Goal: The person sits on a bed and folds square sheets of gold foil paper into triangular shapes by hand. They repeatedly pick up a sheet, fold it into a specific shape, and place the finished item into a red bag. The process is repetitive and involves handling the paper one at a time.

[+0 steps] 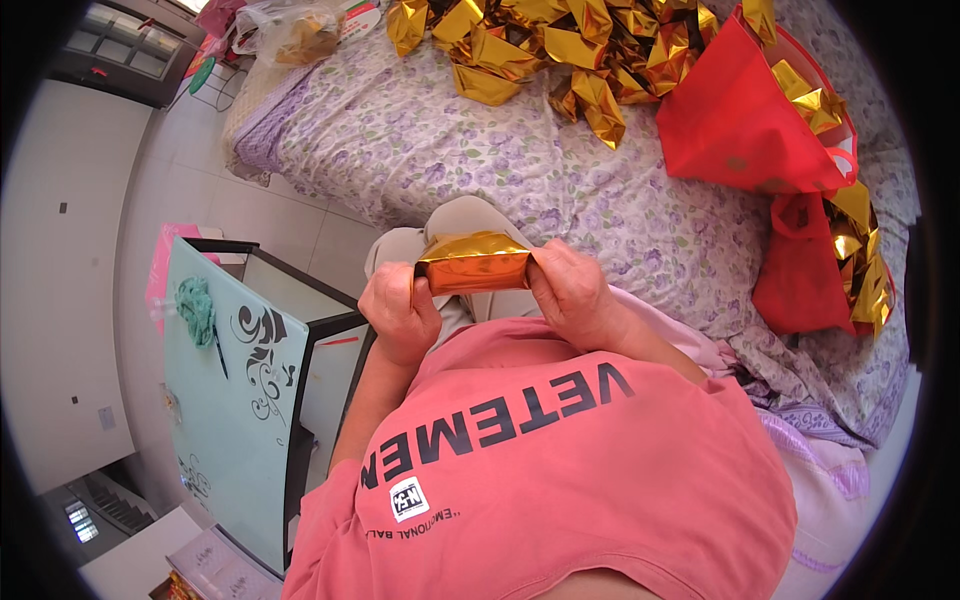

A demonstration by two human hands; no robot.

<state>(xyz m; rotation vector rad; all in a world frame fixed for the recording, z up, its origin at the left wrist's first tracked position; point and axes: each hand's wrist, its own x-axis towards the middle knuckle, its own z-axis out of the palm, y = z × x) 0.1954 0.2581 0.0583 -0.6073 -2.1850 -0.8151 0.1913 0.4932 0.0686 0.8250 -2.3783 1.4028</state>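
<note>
A folded piece of gold foil paper (475,262) spans the gap between my two hands, above my knees. Its upper face shines gold and its near side looks orange. My left hand (399,304) grips one end between thumb and curled fingers. At the opposite end, my right hand (571,289) pinches the corner the same way. Folded gold foil pieces (525,52) lie heaped on the bed beyond my knees. More of them fill a red bag (739,124) tipped on its side, and a second red bag (799,277) nearer to me.
A purple-flowered sheet covers the bed (480,161). On my left stands a glass-topped table (232,420) with a black frame, holding a crumpled green mesh (196,311) and a pen (220,352). A clear plastic bag (289,34) sits at the bed's far left corner.
</note>
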